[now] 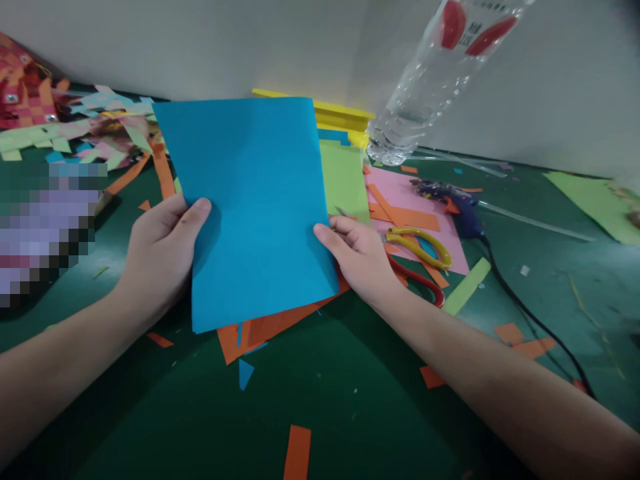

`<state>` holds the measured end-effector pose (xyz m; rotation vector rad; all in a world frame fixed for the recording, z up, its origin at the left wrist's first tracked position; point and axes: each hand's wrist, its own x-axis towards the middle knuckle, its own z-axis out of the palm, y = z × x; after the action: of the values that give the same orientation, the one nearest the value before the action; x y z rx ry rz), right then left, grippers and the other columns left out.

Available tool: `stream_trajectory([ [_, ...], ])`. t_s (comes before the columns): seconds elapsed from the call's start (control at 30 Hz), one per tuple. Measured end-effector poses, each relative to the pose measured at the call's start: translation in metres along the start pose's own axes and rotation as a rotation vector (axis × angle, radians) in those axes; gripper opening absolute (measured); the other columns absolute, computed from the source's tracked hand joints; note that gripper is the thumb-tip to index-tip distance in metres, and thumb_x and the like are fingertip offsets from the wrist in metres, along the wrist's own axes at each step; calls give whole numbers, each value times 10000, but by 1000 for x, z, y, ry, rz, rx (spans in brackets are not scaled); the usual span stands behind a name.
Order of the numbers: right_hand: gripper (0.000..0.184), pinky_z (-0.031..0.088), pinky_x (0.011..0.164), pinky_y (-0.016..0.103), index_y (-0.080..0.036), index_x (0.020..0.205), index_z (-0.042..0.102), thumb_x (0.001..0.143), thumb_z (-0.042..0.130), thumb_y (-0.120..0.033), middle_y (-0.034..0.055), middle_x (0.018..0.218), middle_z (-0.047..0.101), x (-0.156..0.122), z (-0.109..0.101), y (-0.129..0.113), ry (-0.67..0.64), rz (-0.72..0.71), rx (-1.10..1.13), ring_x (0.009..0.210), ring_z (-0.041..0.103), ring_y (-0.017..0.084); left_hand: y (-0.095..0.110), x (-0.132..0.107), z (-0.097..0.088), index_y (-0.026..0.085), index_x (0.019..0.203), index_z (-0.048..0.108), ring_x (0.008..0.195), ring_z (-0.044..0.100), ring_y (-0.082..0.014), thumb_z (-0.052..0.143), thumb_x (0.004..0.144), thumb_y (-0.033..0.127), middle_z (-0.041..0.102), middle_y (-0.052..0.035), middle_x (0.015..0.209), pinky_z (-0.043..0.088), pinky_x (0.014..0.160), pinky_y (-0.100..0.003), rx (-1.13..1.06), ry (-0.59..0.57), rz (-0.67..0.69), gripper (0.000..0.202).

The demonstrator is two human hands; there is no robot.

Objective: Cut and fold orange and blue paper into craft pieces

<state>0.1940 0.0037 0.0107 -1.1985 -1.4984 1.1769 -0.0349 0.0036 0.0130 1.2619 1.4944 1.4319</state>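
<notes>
A sheet of blue paper (255, 200) is held up between both my hands, above the green table. My left hand (163, 250) grips its left edge, thumb in front and fingers behind. At the right edge, my right hand (363, 257) pinches it between the thumb and curled fingers. Orange paper (285, 323) lies partly hidden under the blue sheet. Just beyond my right hand are scissors with one yellow and one red handle (423, 247); their blades are mostly hidden. Behind the blue sheet a light green sheet (345, 180) shows in part.
A plastic bottle (420, 87) leans at the back. A dark blue tool with a black cord (467, 217) rests on pink paper (453, 243). Cut strips (113, 130) and a woven paper piece (25, 87) lie at left, near a blurred-out object (45, 227). Orange scraps (297, 453) are scattered.
</notes>
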Motion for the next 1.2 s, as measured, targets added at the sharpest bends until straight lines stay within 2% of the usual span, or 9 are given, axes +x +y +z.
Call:
stream_trajectory([
  [0.03,228,421,526,233,-186,807,636,842,577,-403,-1,706,615,0,0,0,-10,11,6,613,529,111,2,0,1,183,759,658,416,401,-101,604,814,282,423,44,521,350,372,-195,-18,15,-37,126],
  [0.17,252,404,521,244,-189,758,603,838,576,-427,-7,672,577,0,0,2,-35,49,18,583,499,108,8,-1,4,178,768,644,444,418,-95,567,825,226,466,35,566,379,396,-188,-94,34,-83,107],
  [0.37,293,321,457,243,-187,767,576,853,556,-466,-31,597,488,1,-1,5,-69,65,-5,497,400,88,4,0,3,182,754,645,429,331,-84,589,819,241,338,55,524,307,368,-168,-99,32,-53,104],
  [0.47,280,321,471,245,-190,778,581,862,548,-455,-33,602,469,1,-1,4,-74,60,-4,511,388,90,4,-1,3,177,752,636,433,365,-83,584,823,244,386,52,532,335,374,-166,-104,38,-60,110],
  [0.67,283,325,517,241,-187,696,555,862,547,-417,-30,625,435,0,0,1,3,2,-95,572,381,95,11,-2,7,173,741,635,440,437,-93,575,826,201,458,47,527,399,401,-184,-131,114,-92,108],
  [0.83,276,320,512,241,-188,736,567,867,537,-429,-31,629,430,0,0,2,-31,17,-72,569,376,96,15,-1,10,166,789,646,528,545,-107,550,851,173,607,15,650,455,452,-195,-176,130,-159,115],
  [1.07,296,273,472,239,-189,732,537,882,520,-444,-48,594,370,2,-1,5,-55,27,-91,513,324,80,15,-2,10,159,783,642,485,524,-93,545,859,165,582,34,595,459,470,-194,-193,124,-149,124],
  [1.2,287,308,481,233,-187,753,567,874,530,-445,-41,610,417,1,-1,4,-57,39,-62,527,364,83,15,-2,10,160,772,634,500,544,-95,543,855,160,601,28,618,441,442,-182,-196,139,-165,124],
])
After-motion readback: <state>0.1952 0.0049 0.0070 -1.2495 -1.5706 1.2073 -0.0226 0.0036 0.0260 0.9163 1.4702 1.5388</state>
